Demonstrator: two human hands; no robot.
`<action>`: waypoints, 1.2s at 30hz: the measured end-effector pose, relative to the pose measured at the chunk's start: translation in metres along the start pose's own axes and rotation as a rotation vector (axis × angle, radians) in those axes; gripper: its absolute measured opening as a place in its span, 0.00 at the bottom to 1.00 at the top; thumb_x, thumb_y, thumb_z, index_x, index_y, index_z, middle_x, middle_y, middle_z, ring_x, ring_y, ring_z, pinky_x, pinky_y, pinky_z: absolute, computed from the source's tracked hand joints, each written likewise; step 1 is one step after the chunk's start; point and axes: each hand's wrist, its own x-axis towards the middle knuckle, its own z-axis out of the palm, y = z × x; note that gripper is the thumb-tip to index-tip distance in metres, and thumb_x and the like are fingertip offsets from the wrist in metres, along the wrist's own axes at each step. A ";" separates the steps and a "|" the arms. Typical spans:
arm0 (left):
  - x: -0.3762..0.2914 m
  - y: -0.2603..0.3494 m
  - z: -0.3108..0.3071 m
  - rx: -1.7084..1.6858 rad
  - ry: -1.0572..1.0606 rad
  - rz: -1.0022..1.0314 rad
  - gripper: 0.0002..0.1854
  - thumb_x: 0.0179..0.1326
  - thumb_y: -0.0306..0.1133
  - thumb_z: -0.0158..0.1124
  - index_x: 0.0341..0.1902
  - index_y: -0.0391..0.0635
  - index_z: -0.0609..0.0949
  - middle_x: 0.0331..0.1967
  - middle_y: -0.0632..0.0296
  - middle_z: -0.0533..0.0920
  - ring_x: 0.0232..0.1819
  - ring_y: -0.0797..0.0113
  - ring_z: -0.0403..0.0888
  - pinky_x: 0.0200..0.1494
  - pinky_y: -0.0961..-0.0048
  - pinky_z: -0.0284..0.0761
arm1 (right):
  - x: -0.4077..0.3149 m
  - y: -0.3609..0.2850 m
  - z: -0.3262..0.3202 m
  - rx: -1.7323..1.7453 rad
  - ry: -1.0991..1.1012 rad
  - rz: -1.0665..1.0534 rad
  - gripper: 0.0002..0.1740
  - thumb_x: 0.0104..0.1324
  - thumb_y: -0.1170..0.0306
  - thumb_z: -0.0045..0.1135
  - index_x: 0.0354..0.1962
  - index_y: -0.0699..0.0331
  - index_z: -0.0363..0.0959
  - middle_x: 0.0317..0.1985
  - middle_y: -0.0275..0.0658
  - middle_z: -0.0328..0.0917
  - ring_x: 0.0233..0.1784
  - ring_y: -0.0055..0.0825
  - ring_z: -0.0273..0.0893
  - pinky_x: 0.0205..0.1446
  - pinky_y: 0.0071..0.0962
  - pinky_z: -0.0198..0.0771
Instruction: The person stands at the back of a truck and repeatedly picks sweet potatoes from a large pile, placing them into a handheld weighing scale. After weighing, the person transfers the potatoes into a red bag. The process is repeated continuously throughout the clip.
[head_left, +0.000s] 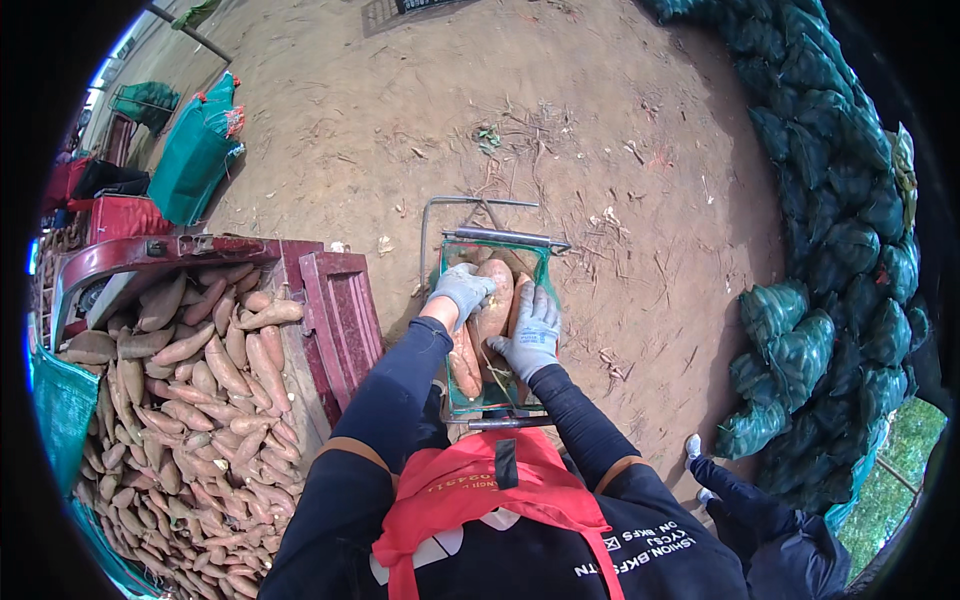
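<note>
Both my hands wear grey work gloves and reach into a green mesh bag held in a metal frame before me. Several large sweet potatoes lie in the bag. My left hand rests at the upper left of the largest one, its fingers bent against the skin; whether it grips is not plain. With fingers stretched out, my right hand lies along the right side, touching a narrower sweet potato, its thumb towards the largest one. Another reddish sweet potato lies along the bag's left side.
A heap of sweet potatoes fills a red truck bed at left, its tailgate standing near my left arm. Filled green mesh bags are stacked at right. A person is at lower right. Another green bag stands at upper left.
</note>
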 end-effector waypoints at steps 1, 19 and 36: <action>0.005 -0.005 -0.003 0.044 0.026 0.011 0.18 0.57 0.36 0.67 0.49 0.41 0.82 0.31 0.60 0.83 0.25 0.73 0.79 0.26 0.75 0.75 | 0.001 -0.004 -0.002 0.005 -0.007 -0.014 0.71 0.42 0.50 0.77 0.74 0.64 0.39 0.71 0.56 0.51 0.75 0.56 0.48 0.76 0.55 0.42; -0.017 0.015 -0.045 0.128 -0.211 0.162 0.25 0.56 0.32 0.63 0.58 0.34 0.77 0.41 0.51 0.85 0.38 0.65 0.84 0.40 0.71 0.81 | 0.009 0.004 0.003 0.078 -0.040 -0.015 0.73 0.42 0.48 0.76 0.76 0.58 0.34 0.73 0.60 0.45 0.78 0.57 0.42 0.77 0.59 0.35; -0.011 0.012 -0.015 0.615 0.155 0.359 0.17 0.50 0.33 0.62 0.45 0.41 0.82 0.43 0.44 0.84 0.50 0.48 0.82 0.52 0.59 0.77 | 0.002 0.003 0.001 0.079 0.003 -0.021 0.73 0.39 0.49 0.77 0.76 0.57 0.37 0.73 0.58 0.47 0.77 0.56 0.43 0.77 0.57 0.36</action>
